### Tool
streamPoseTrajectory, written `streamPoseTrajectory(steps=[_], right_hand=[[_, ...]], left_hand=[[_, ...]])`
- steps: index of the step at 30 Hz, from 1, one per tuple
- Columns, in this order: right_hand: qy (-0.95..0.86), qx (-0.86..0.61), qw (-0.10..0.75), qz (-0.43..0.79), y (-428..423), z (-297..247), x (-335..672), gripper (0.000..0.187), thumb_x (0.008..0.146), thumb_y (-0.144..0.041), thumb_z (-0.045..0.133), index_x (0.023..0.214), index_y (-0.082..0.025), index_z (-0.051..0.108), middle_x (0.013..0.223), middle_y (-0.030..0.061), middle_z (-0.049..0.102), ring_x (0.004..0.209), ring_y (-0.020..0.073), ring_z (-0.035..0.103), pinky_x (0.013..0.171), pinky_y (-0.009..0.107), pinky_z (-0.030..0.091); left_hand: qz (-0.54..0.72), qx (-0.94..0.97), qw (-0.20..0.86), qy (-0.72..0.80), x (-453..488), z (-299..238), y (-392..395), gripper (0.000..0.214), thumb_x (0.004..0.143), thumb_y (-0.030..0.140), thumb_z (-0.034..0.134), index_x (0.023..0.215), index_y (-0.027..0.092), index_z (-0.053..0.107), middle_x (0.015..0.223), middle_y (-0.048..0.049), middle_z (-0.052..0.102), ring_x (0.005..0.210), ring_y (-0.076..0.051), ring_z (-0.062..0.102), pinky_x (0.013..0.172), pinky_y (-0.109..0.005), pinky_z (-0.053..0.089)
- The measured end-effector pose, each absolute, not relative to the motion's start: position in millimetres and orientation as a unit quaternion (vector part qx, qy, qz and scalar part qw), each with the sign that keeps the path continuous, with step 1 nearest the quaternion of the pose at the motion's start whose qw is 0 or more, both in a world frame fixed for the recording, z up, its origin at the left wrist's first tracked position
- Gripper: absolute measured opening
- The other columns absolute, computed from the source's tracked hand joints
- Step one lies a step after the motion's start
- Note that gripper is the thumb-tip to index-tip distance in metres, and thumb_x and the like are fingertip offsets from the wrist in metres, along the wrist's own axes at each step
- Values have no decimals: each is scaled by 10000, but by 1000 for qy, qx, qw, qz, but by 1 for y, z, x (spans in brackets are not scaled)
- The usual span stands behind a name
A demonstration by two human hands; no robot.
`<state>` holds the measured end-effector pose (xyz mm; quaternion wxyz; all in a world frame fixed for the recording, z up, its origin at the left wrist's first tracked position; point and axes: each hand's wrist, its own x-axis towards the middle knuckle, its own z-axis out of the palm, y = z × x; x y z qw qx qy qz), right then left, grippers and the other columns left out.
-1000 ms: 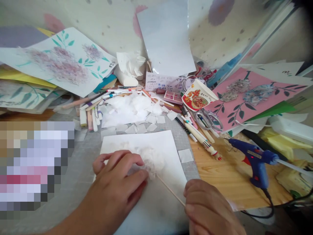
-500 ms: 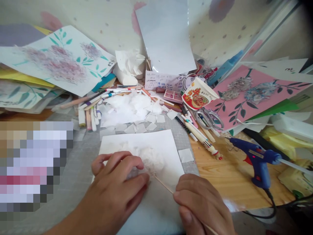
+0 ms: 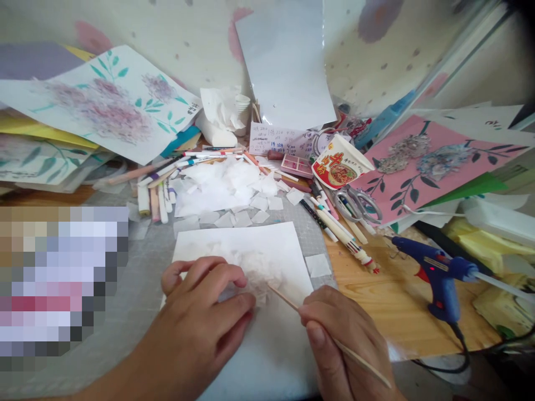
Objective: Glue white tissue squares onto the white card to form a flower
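A thin wooden stick (image 3: 288,299) is pinched in my right hand (image 3: 349,340), slanting from lower right to upper left. Its tip is at the edge of a ruffled cluster of pale tissue pieces (image 3: 257,267) on a white sheet of paper (image 3: 292,245). My left hand (image 3: 200,314) lies over the left part of that sheet, fingers bent and apart, with thumb and forefinger beside the cluster. The left hand hides part of the cluster, and I see nothing gripped in it.
Loose tissue squares (image 3: 242,218) and a white pile (image 3: 225,178) lie behind the sheet. Pens (image 3: 343,228), scissors (image 3: 359,203) and a paper cup (image 3: 340,161) stand to the right. A blue glue gun (image 3: 443,267) rests on the wooden tabletop (image 3: 368,301). Flower pictures (image 3: 159,131) lean at left.
The stick's tip has lifted away from the lower edge of the cluster, and more of the stick shows below my right hand. My left hand has hardly moved.
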<state>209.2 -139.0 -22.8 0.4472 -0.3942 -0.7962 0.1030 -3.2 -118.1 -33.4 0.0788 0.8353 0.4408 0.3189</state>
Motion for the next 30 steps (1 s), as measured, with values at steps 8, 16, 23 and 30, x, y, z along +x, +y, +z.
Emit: streamPoseTrajectory(steps=[8,16,23,30], right_hand=[[-800,-363,457,142,-135,-20,208,195,985,-183,399,891,-184,570,664,23,625,575,152,597,530,273,467],[-772,-409,471,123,-133,-24,206,178,936,-124,442,833,-181,577,642,1,586,565,134,552,520,249,409],[-659,-436,567,233,-137,-42,212,199,972,-180,444,850,-201,599,687,2,567,614,138,554,546,249,426],[-569,-429,661,235,-134,-46,211,226,970,-279,487,862,-188,664,642,20,597,554,148,570,467,236,441]], left_hand=[[309,838,71,444,-8,-29,-120,212,860,151,532,845,290,691,971,-1,654,978,-253,527,852,-441,285],[315,833,54,453,-1,-29,-121,221,860,167,533,841,304,705,932,6,672,948,-241,534,861,-445,269],[295,824,31,483,-22,-15,-109,179,917,217,460,886,244,634,876,-13,670,878,-217,578,797,-389,345],[199,805,45,557,-45,10,-48,202,880,343,460,803,228,608,808,-18,681,755,-209,613,678,-328,453]])
